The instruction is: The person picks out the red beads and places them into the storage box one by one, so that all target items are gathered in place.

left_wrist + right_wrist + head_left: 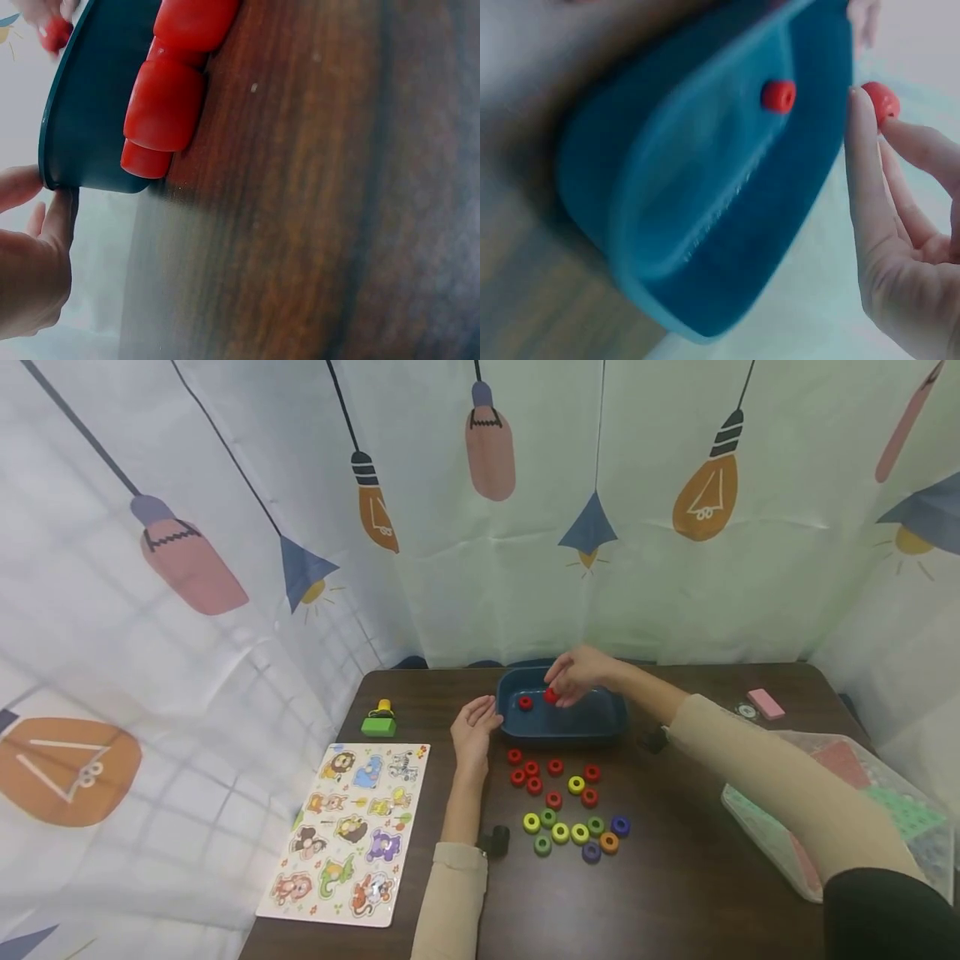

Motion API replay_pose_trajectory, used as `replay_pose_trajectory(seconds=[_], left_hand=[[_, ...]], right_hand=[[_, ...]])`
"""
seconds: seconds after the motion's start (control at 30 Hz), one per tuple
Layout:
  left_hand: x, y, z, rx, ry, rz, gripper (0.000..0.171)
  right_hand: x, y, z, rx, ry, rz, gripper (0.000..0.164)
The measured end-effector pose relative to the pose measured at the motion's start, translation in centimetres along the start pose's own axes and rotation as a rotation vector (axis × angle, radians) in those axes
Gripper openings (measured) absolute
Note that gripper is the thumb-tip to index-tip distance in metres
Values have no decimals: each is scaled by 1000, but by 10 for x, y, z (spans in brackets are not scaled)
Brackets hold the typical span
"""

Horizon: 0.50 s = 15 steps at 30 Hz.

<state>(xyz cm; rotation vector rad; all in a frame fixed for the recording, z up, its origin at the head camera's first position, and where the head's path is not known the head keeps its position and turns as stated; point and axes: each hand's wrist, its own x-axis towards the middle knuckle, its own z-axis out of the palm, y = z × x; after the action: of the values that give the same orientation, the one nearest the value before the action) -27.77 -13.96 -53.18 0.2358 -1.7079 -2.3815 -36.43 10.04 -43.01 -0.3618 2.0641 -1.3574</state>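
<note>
A dark blue plastic basin [562, 727] stands at the back of the table. My right hand [581, 675] is over it, pinching a red ring-shaped bead [883, 103] between thumb and fingertips. Another red bead [778, 96] lies on the basin floor. At the basin's left end my left hand [472, 727] holds the rim, with its fingers [60, 217] against the edge. Several red beads [533, 768] lie in front of the basin; in the left wrist view, some red beads [165, 105] stand close beside its wall.
Nearer me lie yellow beads [559, 833], green beads [548, 817], blue-purple beads [620, 825] and an orange bead [609, 842]. An animal puzzle board [345, 835] is at left, with a green block [378, 727] behind it. A clear plastic box [840, 810] and pink block [766, 703] are at right.
</note>
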Motion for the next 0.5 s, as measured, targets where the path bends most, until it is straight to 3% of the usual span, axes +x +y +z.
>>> replay_pose_trajectory(seconds=[0.23, 0.5], left_hand=[[0, -2, -2, 15, 12, 18, 45], [-2, 1, -4, 35, -13, 26, 44]], right_hand=[[46, 5, 1, -82, 58, 15, 32], [65, 25, 16, -226, 90, -13, 22]])
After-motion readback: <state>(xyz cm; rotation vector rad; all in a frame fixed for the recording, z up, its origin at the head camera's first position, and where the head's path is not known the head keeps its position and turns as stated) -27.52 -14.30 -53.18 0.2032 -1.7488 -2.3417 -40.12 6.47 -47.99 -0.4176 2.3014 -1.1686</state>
